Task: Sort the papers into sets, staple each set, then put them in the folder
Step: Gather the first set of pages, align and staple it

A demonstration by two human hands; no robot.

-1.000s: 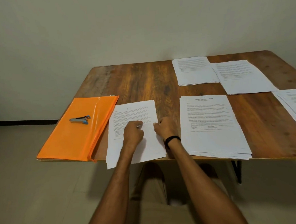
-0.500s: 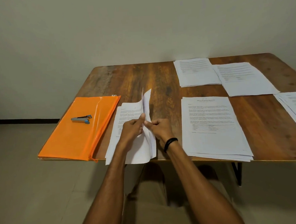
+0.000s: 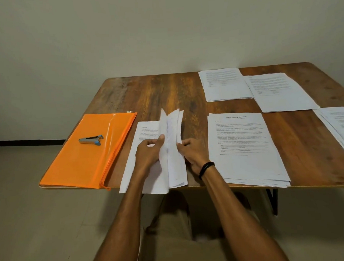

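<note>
At the near edge of the bench (image 3: 155,91), left of the middle, the paper set (image 3: 175,170) has changed. A second ago it lay flat under both hands. Now it is opened like a book, its upper sheets raised on edge and fanned. The bottom sheet stays down and overhangs the bench edge.

The left grip (image 3: 148,153) has thumb and fingers closed on the raised sheets from the left. The right grip (image 3: 192,151) pinches their right-hand margins with curled fingers. This looks like leafing through to check the pages, so the set is probably gathered but not yet stapled.

Just left, at the near left corner, lies the orange folder (image 3: 79,165). The stapler (image 3: 91,139) rests on top of it, apart from both hands.

Right of the hands, a thicker pile (image 3: 246,166) waits at the near edge. A further pile (image 3: 342,125) runs off the right edge, and two far piles (image 3: 222,87) lie toward the far right corner.
</note>
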